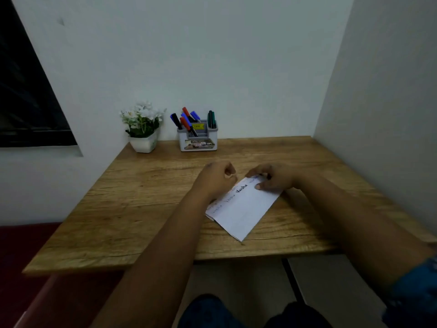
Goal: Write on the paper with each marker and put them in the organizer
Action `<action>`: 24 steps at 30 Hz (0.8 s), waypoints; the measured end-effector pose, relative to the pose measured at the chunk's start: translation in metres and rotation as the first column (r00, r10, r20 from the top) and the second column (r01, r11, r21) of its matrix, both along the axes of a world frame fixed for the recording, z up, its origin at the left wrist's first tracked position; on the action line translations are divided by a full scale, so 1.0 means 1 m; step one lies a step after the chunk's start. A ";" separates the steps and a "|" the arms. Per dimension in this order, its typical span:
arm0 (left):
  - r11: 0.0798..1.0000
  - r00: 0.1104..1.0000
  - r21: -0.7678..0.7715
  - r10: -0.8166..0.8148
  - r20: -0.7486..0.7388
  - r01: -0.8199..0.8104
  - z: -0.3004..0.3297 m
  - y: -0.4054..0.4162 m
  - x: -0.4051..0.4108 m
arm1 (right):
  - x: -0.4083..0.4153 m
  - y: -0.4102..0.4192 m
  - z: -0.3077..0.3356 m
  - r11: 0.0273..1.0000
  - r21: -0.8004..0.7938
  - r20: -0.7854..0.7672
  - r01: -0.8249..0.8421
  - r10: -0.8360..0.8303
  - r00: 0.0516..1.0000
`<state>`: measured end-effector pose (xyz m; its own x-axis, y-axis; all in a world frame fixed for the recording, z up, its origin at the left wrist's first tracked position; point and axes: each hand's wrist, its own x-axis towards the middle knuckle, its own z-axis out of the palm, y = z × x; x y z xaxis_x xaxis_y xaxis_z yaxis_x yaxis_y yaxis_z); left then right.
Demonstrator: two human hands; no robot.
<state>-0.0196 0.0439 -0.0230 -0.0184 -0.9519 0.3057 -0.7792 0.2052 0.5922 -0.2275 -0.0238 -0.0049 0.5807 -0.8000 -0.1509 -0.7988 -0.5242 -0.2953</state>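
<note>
A folded white paper (243,209) with several written words along its top edge lies at an angle on the wooden table (142,209). My right hand (272,178) pinches the paper's far corner between thumb and fingers. My left hand (216,178) sits over the paper's left edge with its fingers curled; I see nothing in it. At the back of the table stands a grey organizer (198,138). Several markers (186,120) with red, blue and black caps stand in its left side, and dark green ones (211,119) in its right side.
A white pot of white flowers (143,126) stands left of the organizer against the back wall. A side wall (378,91) runs along the table's right edge. A dark window (23,102) is at the left. My knees show below the table's front edge.
</note>
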 end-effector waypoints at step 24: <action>0.988 0.932 0.123 0.046 0.360 -0.096 -0.008 0.037 0.007 | 0.012 0.038 -0.035 0.715 -0.453 0.404 0.532 -0.367 0.838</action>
